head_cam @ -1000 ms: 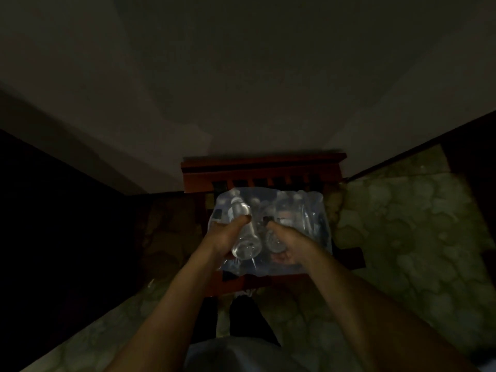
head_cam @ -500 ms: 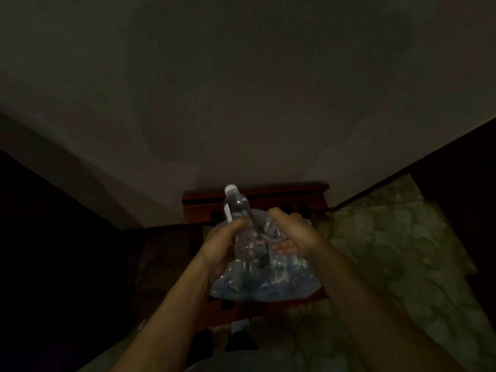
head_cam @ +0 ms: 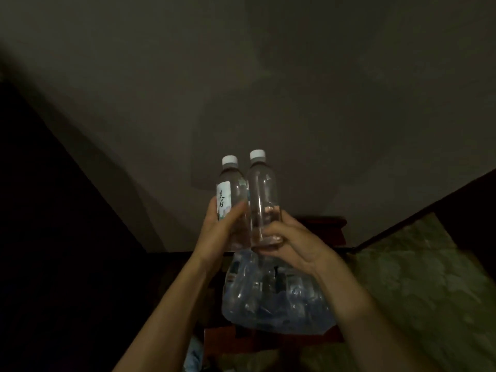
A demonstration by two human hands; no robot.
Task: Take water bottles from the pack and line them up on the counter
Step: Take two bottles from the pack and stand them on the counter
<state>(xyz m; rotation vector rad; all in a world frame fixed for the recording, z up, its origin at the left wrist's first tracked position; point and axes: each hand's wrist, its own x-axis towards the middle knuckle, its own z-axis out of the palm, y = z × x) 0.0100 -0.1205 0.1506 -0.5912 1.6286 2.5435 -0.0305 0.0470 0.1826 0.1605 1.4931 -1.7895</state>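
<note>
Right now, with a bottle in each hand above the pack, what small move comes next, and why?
Probably carry both away toward a counter. The left hand grips the labelled bottle, the right hand the other bottle; both are lifted above the pack, upright, and no counter shows here.

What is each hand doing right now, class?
Left hand: grips the labelled bottle.
Right hand: grips the clear bottle.
</note>
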